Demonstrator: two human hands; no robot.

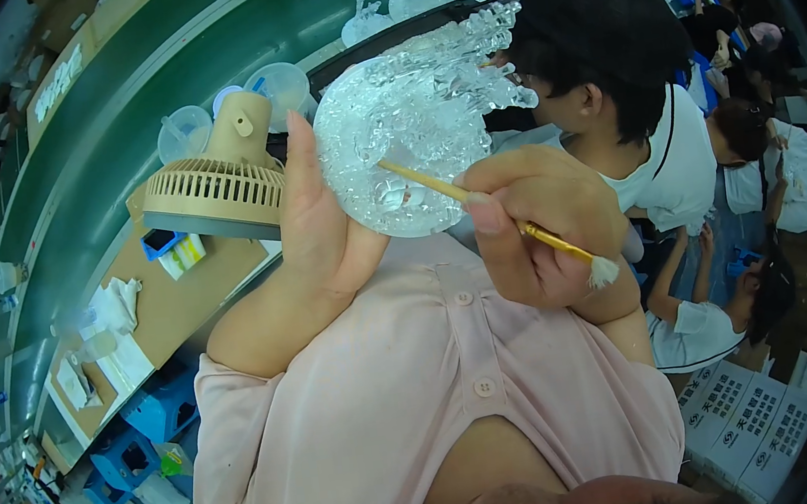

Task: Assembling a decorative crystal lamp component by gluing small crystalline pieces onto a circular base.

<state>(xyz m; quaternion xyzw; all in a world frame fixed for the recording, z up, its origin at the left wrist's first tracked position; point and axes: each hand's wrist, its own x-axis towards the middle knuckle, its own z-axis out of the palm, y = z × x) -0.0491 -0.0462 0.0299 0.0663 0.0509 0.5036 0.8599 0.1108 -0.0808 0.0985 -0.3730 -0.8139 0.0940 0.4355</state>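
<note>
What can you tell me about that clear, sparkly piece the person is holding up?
The clear, round, disc-like ornament looks like moulded glass or plastic, with a bumpy, crystal-textured surface and a ragged, icicle-like upper right edge. It is held upright in front of the camera, above the pink shirt. The left hand grips its left rim, thumb alongside it. The thin wooden-handled brush in the right hand reaches its face with the far end; the white bristles point away.
</note>
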